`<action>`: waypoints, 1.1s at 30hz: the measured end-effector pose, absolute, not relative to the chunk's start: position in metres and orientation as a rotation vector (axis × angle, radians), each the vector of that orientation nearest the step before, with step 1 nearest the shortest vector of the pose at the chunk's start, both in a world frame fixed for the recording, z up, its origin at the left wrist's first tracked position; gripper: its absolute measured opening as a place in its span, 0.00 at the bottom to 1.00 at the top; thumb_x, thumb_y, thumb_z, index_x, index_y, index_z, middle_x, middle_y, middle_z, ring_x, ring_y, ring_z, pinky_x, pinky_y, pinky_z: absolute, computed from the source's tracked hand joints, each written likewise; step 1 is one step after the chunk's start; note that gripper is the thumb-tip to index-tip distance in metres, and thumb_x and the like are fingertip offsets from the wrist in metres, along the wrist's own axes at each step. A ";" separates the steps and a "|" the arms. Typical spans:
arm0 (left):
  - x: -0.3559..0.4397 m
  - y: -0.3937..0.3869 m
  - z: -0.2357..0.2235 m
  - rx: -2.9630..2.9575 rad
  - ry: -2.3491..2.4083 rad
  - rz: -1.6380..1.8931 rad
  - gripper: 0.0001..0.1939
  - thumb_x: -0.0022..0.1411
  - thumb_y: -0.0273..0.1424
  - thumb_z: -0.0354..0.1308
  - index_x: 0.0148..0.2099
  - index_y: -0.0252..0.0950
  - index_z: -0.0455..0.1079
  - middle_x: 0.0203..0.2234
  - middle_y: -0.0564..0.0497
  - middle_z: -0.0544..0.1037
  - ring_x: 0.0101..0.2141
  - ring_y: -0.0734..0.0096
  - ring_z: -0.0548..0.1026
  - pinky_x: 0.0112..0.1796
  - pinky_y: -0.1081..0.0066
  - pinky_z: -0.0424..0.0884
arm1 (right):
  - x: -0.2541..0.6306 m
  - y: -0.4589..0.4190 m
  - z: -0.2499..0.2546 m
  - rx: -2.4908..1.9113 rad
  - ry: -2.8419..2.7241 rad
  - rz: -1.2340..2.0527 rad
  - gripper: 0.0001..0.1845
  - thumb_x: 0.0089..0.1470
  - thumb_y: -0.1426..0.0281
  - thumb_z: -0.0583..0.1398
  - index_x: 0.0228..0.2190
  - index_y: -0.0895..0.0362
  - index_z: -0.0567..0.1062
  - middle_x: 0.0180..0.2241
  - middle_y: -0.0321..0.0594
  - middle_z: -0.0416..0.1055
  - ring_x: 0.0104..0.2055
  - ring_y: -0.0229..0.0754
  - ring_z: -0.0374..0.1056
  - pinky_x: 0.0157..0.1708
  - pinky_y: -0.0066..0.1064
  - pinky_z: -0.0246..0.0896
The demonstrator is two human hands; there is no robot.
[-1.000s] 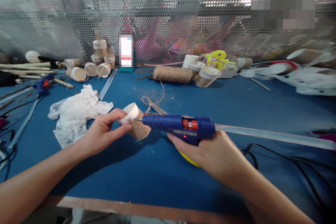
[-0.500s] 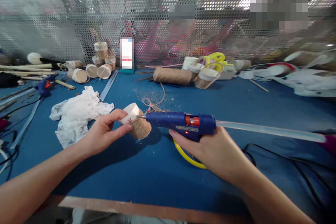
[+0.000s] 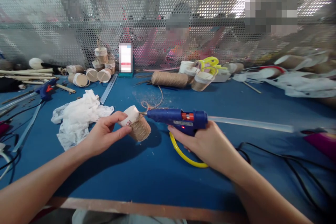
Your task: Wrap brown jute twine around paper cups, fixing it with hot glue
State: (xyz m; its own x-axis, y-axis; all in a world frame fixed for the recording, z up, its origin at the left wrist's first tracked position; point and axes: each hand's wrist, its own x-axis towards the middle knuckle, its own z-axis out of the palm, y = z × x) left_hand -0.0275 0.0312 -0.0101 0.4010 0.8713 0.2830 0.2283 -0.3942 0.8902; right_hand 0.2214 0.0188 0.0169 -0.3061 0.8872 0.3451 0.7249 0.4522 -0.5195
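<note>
Between the thumb and fingers of my left hand (image 3: 107, 131) is a small cup (image 3: 140, 127), tilted, its lower part wrapped in brown twine and its rim white. My right hand (image 3: 202, 140) is wrapped round the handle of a blue glue gun (image 3: 174, 117). A clear glue stick (image 3: 249, 123) sticks out of the gun's back, and a small red light glows on its side. The metal nozzle points left at the cup, close to the border of white band and twine; whether it touches I cannot tell. Under my right hand lies a yellow ring (image 3: 186, 155), partly hidden.
Crumpled white lace cloth (image 3: 81, 117) lies left of the cup. A twine roll (image 3: 169, 79) and wrapped cups (image 3: 202, 81) stand at the back, beside a phone (image 3: 125, 57). Another glue gun (image 3: 46, 90) lies left; black cables (image 3: 296, 161) run at right. Perforated metal (image 3: 147, 3) rises behind.
The glue gun and my right hand have shifted slightly left, and the nozzle has drawn a little away from the cup's white band. My left hand keeps its hold; the camera view has shifted slightly.
</note>
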 end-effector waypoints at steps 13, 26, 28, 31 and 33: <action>-0.028 0.030 -0.010 1.853 1.048 0.992 0.08 0.57 0.33 0.53 0.33 0.33 0.67 0.29 0.50 0.70 0.31 0.71 0.67 0.36 0.72 0.63 | 0.247 0.050 0.029 -1.454 -1.260 0.973 0.09 0.40 0.65 0.64 0.23 0.58 0.72 0.21 0.33 0.68 0.20 0.30 0.60 0.20 0.22 0.56; -0.030 0.030 -0.006 1.970 1.090 0.944 0.09 0.55 0.35 0.52 0.32 0.34 0.68 0.28 0.51 0.71 0.30 0.70 0.68 0.34 0.70 0.65 | 0.282 0.108 -0.011 -2.153 -1.374 0.690 0.16 0.55 0.65 0.55 0.44 0.60 0.67 0.43 0.43 0.67 0.40 0.42 0.66 0.38 0.39 0.64; -0.029 0.030 -0.007 1.965 1.090 0.937 0.09 0.55 0.35 0.52 0.32 0.34 0.67 0.28 0.51 0.71 0.30 0.70 0.68 0.35 0.70 0.65 | 0.284 0.111 -0.012 -2.231 -1.422 0.569 0.16 0.55 0.64 0.55 0.44 0.59 0.67 0.45 0.43 0.66 0.42 0.43 0.66 0.39 0.40 0.64; -0.030 0.030 -0.007 1.957 1.079 0.935 0.09 0.55 0.35 0.52 0.32 0.35 0.67 0.29 0.51 0.71 0.31 0.69 0.68 0.35 0.70 0.65 | 0.286 0.112 -0.013 -2.293 -1.491 0.415 0.16 0.55 0.65 0.55 0.45 0.58 0.67 0.45 0.43 0.65 0.43 0.43 0.65 0.40 0.41 0.63; -0.030 0.029 -0.007 1.960 1.069 0.938 0.09 0.55 0.36 0.52 0.31 0.35 0.67 0.29 0.51 0.71 0.30 0.69 0.68 0.34 0.70 0.64 | 0.287 0.110 -0.014 -2.302 -1.534 0.328 0.16 0.55 0.65 0.55 0.45 0.58 0.67 0.46 0.43 0.65 0.43 0.43 0.65 0.41 0.40 0.63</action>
